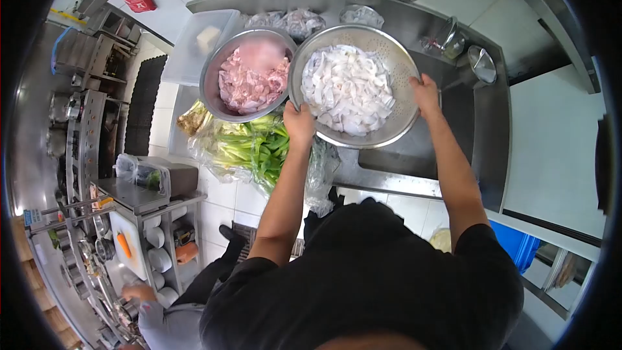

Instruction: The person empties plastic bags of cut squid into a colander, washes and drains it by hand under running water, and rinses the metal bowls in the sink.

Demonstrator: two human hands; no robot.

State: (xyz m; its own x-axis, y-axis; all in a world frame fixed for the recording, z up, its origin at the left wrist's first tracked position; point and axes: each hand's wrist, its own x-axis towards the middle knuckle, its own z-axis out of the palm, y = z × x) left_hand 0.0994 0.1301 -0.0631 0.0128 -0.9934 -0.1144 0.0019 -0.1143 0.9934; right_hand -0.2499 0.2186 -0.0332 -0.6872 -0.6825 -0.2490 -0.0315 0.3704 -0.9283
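A large steel colander (pixel 405 68) is held between my two hands, over the left part of the sink (pixel 421 159). White strips of what looks like squid (pixel 348 91) fill its middle. My left hand (pixel 299 123) grips the near left rim, fingers closed. On the right rim my right hand (pixel 425 94) is closed too. Left of the colander stands a steel bowl (pixel 214 100) of raw pink meat (pixel 253 84); part of the meat is blurred. Below that bowl lie leafy greens (pixel 259 149) in clear plastic, close to my left forearm.
A clear plastic container (pixel 191 52) with a pale block stands behind the bowl. Plastic bags (pixel 301 21) lie along the sink's back edge, near the tap (pixel 450 35). At lower left, another person's hand (pixel 139 291) is beside a cutting board (pixel 127 240) with a carrot (pixel 124 245).
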